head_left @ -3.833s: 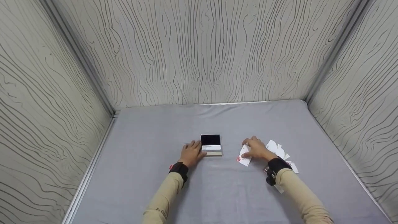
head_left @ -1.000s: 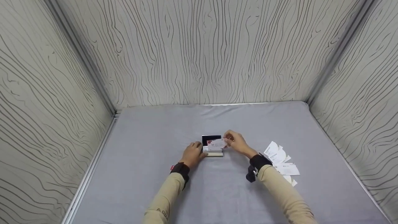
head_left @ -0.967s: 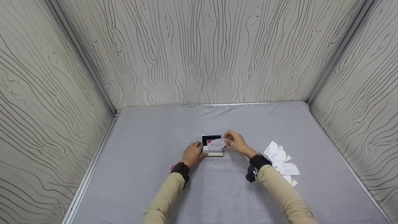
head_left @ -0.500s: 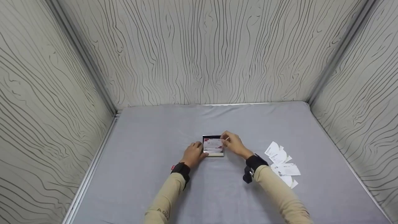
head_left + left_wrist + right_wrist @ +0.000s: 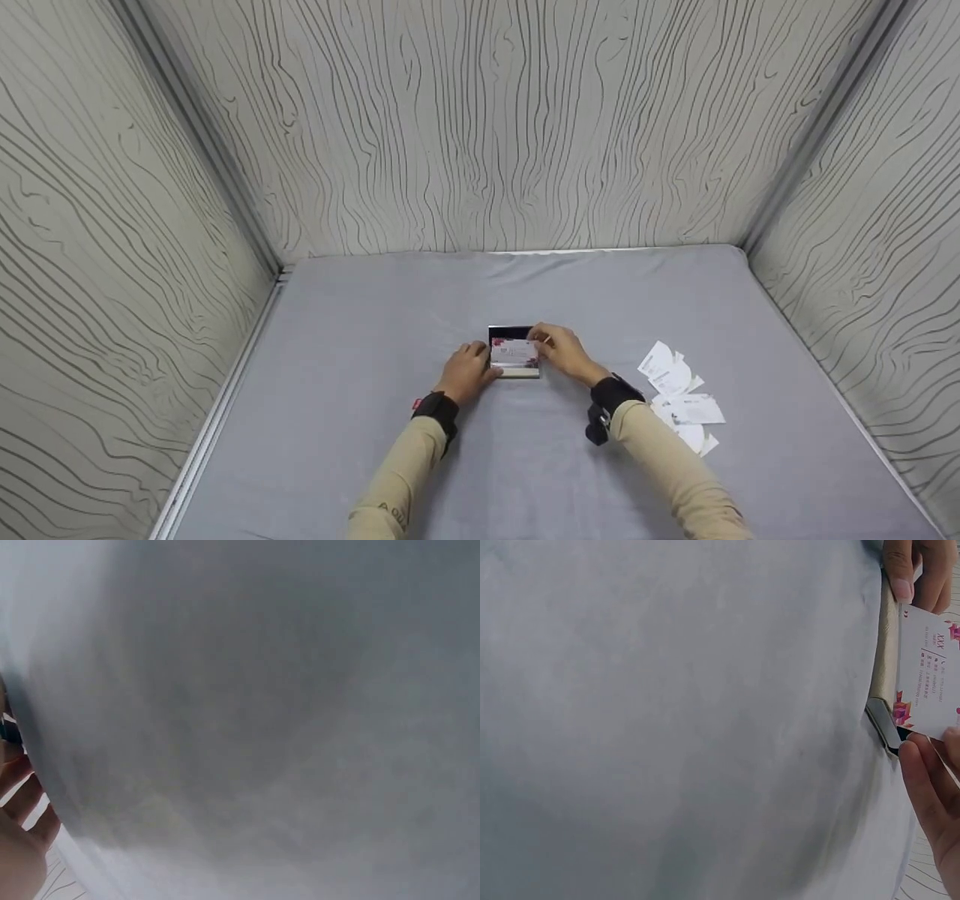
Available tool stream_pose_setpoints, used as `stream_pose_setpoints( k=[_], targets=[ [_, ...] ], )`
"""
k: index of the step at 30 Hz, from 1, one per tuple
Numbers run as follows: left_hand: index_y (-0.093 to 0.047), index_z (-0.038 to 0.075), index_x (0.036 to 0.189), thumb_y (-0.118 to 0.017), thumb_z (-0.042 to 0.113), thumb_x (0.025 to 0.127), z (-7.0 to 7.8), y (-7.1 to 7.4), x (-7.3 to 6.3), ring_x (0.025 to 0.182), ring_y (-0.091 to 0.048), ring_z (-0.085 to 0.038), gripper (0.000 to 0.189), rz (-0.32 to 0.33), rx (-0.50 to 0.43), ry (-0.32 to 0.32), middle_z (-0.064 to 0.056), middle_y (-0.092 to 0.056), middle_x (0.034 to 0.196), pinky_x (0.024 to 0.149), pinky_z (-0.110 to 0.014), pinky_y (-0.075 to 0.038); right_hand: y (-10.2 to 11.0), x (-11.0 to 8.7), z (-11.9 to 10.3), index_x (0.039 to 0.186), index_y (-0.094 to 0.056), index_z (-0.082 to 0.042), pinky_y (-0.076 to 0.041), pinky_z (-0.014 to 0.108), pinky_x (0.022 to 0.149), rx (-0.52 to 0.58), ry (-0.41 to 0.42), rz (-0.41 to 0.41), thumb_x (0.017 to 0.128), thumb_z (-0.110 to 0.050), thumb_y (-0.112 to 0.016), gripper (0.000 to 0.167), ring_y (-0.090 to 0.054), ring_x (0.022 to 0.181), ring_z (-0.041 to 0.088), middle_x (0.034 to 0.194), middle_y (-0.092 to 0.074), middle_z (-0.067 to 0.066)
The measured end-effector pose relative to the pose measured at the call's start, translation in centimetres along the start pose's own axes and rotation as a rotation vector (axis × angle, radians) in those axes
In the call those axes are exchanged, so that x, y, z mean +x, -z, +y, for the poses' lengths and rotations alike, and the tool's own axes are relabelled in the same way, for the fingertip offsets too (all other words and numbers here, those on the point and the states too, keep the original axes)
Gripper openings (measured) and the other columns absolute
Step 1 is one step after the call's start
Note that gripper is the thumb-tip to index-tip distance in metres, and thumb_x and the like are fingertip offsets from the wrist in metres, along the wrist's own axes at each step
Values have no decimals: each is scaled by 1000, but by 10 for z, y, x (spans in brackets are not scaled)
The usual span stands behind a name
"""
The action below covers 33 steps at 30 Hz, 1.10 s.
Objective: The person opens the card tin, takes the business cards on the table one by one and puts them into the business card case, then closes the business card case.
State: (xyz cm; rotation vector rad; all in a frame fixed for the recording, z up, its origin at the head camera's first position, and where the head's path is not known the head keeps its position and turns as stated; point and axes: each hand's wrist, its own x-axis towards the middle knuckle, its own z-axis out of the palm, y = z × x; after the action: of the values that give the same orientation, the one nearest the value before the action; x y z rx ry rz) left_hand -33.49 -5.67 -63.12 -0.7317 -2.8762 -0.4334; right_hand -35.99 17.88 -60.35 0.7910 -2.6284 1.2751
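A business card case (image 5: 519, 373) with a beige front strip, metal edge and dark inside lies open on the grey cloth. My left hand (image 5: 465, 369) holds it at its left side, thumb on the beige strip and fingers along the edge. Over the case's opening is a white business card (image 5: 514, 352) with red and pink corner prints. My right hand (image 5: 562, 351) pinches this card at its right end; the right wrist view shows the card (image 5: 928, 675) close against the beige strip. Only part of my left hand (image 5: 22, 817) enters the left wrist view.
Several white cards (image 5: 694, 409) lie fanned and overlapping on the cloth, right of my right forearm. Wood-grain patterned panels (image 5: 480, 150) stand at the back and both sides of the cloth-covered table (image 5: 360, 322).
My right hand has carried the card from the right over to the case, then squared it with the opening and lowered it slightly toward the front strip. My left hand stays at the case.
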Motion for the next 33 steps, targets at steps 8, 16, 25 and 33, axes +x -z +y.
stream_pose_setpoints(
  k=[8,16,25,33],
  targets=[
    [-61,-5,128,-61,40,97,-2,-4,2,115,-55,-33,55,0,4,14,-15,-57,127,98,-44,-45,-2,1,0,105,-68,3,-53,46,77,-15,3,10,90,13,-60,20,-63,89,30,100,-68,16],
    [-62,-4,128,-63,39,96,-2,-4,0,113,-55,-32,54,22,13,-1,-15,-58,126,95,-44,-47,-7,2,0,103,-69,5,-53,47,78,-40,26,22,90,14,-59,19,-65,93,33,101,-69,18],
    [-60,-4,130,-61,40,97,-2,-3,0,114,-55,-32,54,17,9,3,-15,-57,127,96,-45,-46,-12,0,3,108,-66,4,-51,47,81,-69,5,15,92,8,-59,18,-61,95,31,104,-66,16],
    [-60,-5,129,-64,36,97,-2,-2,0,114,-55,-34,53,23,-19,-5,-17,-58,126,96,-46,-46,-12,-3,0,117,-62,6,-49,46,80,-69,-38,-52,92,4,-61,25,-59,89,29,103,-61,19]
  ],
)
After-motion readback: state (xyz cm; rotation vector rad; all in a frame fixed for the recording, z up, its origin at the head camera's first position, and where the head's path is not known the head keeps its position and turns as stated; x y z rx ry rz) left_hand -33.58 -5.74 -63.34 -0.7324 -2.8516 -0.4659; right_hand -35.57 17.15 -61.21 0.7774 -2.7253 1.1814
